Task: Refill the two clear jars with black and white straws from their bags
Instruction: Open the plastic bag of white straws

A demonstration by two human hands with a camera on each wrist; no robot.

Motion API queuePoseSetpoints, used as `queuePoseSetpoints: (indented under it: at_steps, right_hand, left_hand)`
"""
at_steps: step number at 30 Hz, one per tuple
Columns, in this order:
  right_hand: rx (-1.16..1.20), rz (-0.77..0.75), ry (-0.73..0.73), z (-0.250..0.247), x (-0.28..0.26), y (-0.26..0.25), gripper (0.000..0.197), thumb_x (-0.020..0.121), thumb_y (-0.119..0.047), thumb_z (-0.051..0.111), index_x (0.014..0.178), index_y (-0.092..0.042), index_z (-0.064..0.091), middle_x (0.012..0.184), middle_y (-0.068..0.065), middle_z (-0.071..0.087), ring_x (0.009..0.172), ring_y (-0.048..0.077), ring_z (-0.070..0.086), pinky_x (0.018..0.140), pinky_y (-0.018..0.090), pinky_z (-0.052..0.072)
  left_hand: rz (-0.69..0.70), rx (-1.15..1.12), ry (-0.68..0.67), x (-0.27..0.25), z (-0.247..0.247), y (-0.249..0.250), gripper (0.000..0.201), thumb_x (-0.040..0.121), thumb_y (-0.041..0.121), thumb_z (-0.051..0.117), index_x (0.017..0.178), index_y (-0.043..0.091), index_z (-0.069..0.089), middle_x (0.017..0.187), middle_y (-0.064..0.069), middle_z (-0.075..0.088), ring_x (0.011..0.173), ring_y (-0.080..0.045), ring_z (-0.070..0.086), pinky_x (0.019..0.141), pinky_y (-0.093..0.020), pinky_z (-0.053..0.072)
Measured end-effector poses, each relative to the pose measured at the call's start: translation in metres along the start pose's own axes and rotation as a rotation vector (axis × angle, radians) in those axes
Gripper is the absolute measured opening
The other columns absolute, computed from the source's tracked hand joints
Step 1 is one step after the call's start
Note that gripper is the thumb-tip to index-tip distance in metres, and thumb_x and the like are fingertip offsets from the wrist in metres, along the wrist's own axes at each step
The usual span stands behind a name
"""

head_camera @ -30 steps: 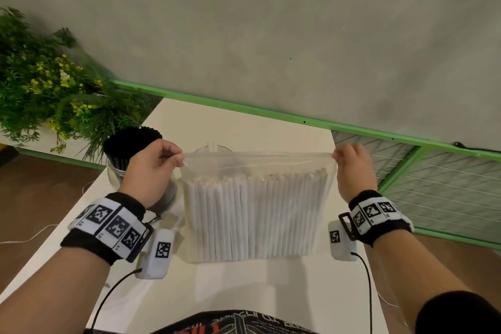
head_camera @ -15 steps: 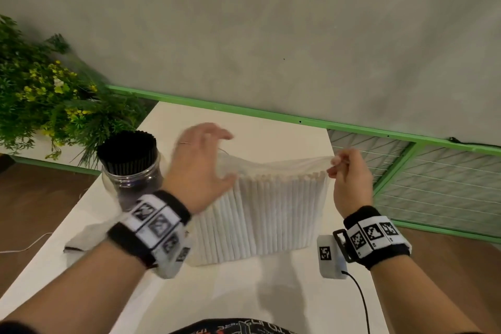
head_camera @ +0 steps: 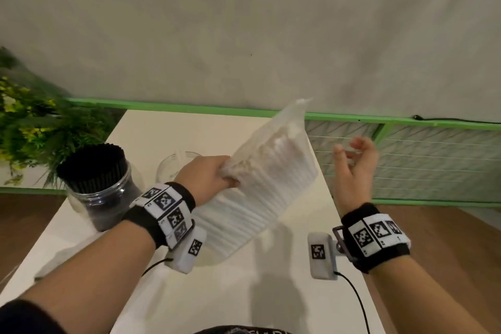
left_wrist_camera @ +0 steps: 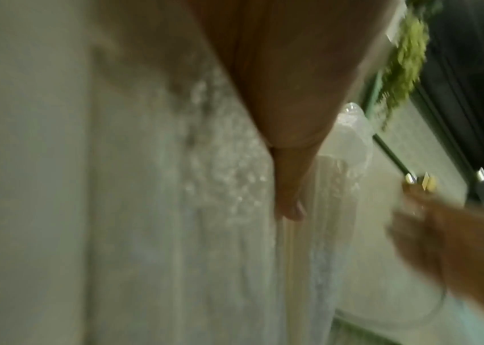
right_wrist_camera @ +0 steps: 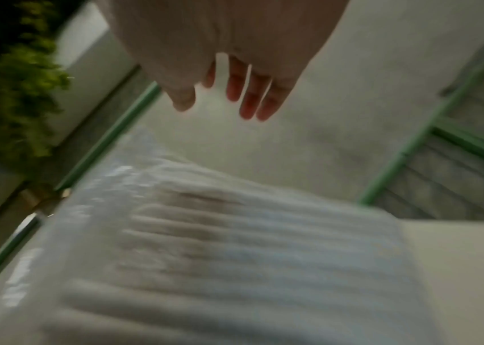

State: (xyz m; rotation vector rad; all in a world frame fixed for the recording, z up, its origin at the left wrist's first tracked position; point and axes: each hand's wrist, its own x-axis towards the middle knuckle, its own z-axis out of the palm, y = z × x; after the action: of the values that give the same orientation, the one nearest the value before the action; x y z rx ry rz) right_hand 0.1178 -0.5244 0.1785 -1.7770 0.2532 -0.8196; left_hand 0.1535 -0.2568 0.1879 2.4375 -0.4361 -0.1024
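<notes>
White desk (head_camera: 271, 293) against a grey wall, green rail behind, plant (head_camera: 29, 127) at far left.

Left hand (head_camera: 208, 179) grips the top corner of the clear bag of white straws (head_camera: 271, 184); bag is tilted, mouth up and away toward the rail, bottom corner low over the desk, can't tell if it touches. Left wrist view: thumb (left_wrist_camera: 291, 205) pressed on the plastic, straws packed behind it. Right hand (head_camera: 352, 168) is off the bag, just beside its right edge, fingers (right_wrist_camera: 249, 93) loosely spread, holding nothing. Jar of black straws (head_camera: 100, 184) stands full at the desk's left edge. Second clear jar (head_camera: 176, 165) sits behind the left hand, mostly hidden; contents not readable. Wrist views are blurred.
</notes>
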Motion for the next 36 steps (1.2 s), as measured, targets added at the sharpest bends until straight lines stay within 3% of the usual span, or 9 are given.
queuePoseSetpoints:
  at_steps: [4, 7, 11, 14, 18, 23, 27, 32, 36]
  right_hand:
    - [0.051, 0.416, -0.102, 0.004, -0.032, 0.04, 0.063, 0.095, -0.051, 0.049, 0.145, -0.019, 0.028, 0.144, 0.005, 0.036, 0.124, 0.018, 0.043, 0.105, 0.035, 0.039]
    - [0.209, 0.585, -0.319, 0.02, -0.04, 0.029, 0.091, 0.076, -0.082, 0.045, 0.148, -0.031, 0.025, 0.151, -0.005, 0.035, 0.136, 0.016, 0.036, 0.115, 0.049, 0.028]
    - [0.261, 0.386, -0.238, 0.027, -0.033, 0.0, 0.081, 0.08, -0.075, 0.047, 0.146, -0.03, 0.031, 0.149, -0.01, 0.037, 0.136, 0.008, 0.036, 0.113, 0.04, 0.031]
    - [0.265, 0.231, -0.244, 0.026, -0.026, -0.01, 0.035, 0.087, -0.068, 0.045, 0.115, -0.048, 0.043, 0.117, -0.023, 0.052, 0.11, -0.009, 0.049, 0.102, 0.03, 0.037]
    - [0.22, 0.324, -0.374, 0.034, -0.034, 0.005, 0.06, 0.086, -0.066, 0.047, 0.133, -0.03, 0.042, 0.134, -0.007, 0.052, 0.125, 0.01, 0.049, 0.11, 0.046, 0.036]
    - [0.203, 0.221, -0.343, 0.032, -0.028, -0.009, 0.057, 0.091, -0.052, 0.043, 0.138, -0.019, 0.04, 0.133, -0.002, 0.054, 0.124, 0.01, 0.05, 0.107, 0.038, 0.041]
    - [0.16, 0.252, -0.366, 0.031, -0.027, -0.013, 0.051, 0.09, -0.056, 0.041, 0.13, -0.025, 0.046, 0.124, -0.009, 0.057, 0.116, 0.003, 0.053, 0.106, 0.035, 0.041]
    - [0.192, 0.214, -0.334, 0.027, -0.023, -0.029, 0.023, 0.096, -0.048, 0.034, 0.111, -0.038, 0.047, 0.107, -0.028, 0.052, 0.093, -0.027, 0.048, 0.077, -0.003, 0.037]
    - [0.158, 0.286, -0.429, 0.027, -0.026, -0.027, 0.059, 0.09, -0.062, 0.033, 0.138, -0.028, 0.041, 0.142, -0.012, 0.044, 0.128, -0.002, 0.042, 0.106, 0.022, 0.033]
  left_hand:
    - [-0.075, -0.433, 0.085, -0.018, -0.008, -0.009, 0.024, 0.076, 0.026, 0.078, 0.091, 0.036, 0.062, 0.091, 0.016, 0.069, 0.088, -0.002, 0.062, 0.08, -0.025, 0.046]
    - [-0.155, -0.667, 0.134, -0.026, -0.004, -0.012, 0.031, 0.073, 0.022, 0.08, 0.099, 0.03, 0.065, 0.096, 0.009, 0.073, 0.096, -0.01, 0.066, 0.091, -0.033, 0.05]
    - [-0.089, -0.822, 0.265, -0.035, -0.007, -0.002, 0.027, 0.079, 0.01, 0.073, 0.103, 0.021, 0.067, 0.094, 0.01, 0.073, 0.093, -0.003, 0.067, 0.086, -0.023, 0.052]
    - [-0.123, -0.82, 0.318, -0.034, -0.005, -0.009, 0.021, 0.079, 0.017, 0.074, 0.099, 0.024, 0.069, 0.091, 0.014, 0.073, 0.093, -0.002, 0.067, 0.084, -0.019, 0.05]
    - [-0.305, -0.798, 0.252, -0.036, 0.022, -0.029, 0.027, 0.077, 0.013, 0.077, 0.101, 0.021, 0.065, 0.094, 0.013, 0.068, 0.099, -0.013, 0.064, 0.084, -0.022, 0.046]
    - [-0.203, -0.929, 0.226, -0.054, 0.022, -0.022, 0.031, 0.079, 0.001, 0.071, 0.105, 0.017, 0.067, 0.097, 0.006, 0.073, 0.094, -0.002, 0.067, 0.077, -0.011, 0.05]
    - [-0.232, -1.01, 0.194, -0.056, 0.02, -0.022, 0.036, 0.068, 0.028, 0.082, 0.101, 0.024, 0.068, 0.097, 0.011, 0.074, 0.097, -0.003, 0.067, 0.086, -0.021, 0.051]
    - [-0.247, -1.075, 0.238, -0.052, 0.014, -0.02, 0.075, 0.042, 0.067, 0.082, 0.103, 0.023, 0.071, 0.104, 0.009, 0.073, 0.102, -0.006, 0.066, 0.092, -0.027, 0.05]
    - [-0.284, -1.011, 0.181, -0.051, 0.013, -0.02, 0.093, 0.055, 0.069, 0.077, 0.128, 0.015, 0.057, 0.12, 0.006, 0.067, 0.117, -0.011, 0.059, 0.108, -0.039, 0.039]
